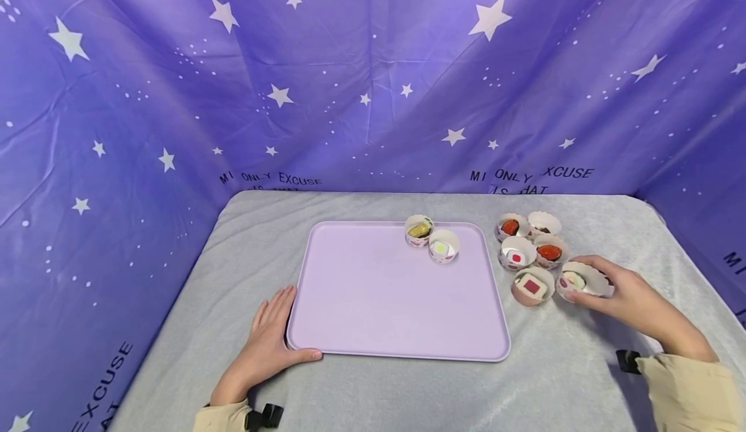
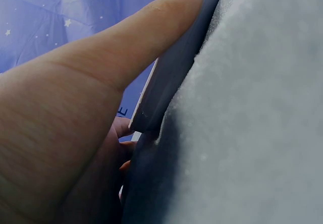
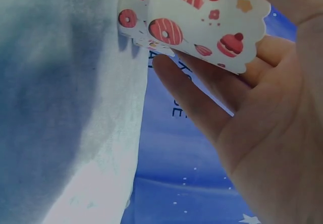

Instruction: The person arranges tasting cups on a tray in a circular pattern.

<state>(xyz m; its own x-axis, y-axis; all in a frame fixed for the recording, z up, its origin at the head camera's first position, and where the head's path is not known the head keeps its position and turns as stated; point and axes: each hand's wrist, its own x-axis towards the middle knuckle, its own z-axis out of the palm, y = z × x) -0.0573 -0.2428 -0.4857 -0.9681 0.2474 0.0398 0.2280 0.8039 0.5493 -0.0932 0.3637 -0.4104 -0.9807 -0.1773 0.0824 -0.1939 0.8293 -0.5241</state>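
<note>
My left hand [image 1: 266, 341] lies at the near left corner of a lilac tray [image 1: 390, 302], fingers straight along its left side and thumb at its front edge. In the left wrist view the thumb [image 2: 151, 30] lies against the tray's side. At the right, my right hand [image 1: 638, 299] grips a paper baking cup [image 1: 588, 283] between thumb and fingers. A sushi roll piece [image 1: 574, 280] sits inside it. The right wrist view shows the cup's scalloped rim and printed wall [image 3: 207, 24], decorated with pink cakes and donuts.
Two baking cups, one holding yellow-topped sushi [image 1: 419, 230] and one a pale-green-centred roll [image 1: 441, 249], stand at the tray's back right. Several cups, including one with a red-square roll [image 1: 531, 285], cluster left of my right hand. A starry purple curtain [image 1: 350, 63] surrounds the grey cloth-covered table [image 1: 262, 218].
</note>
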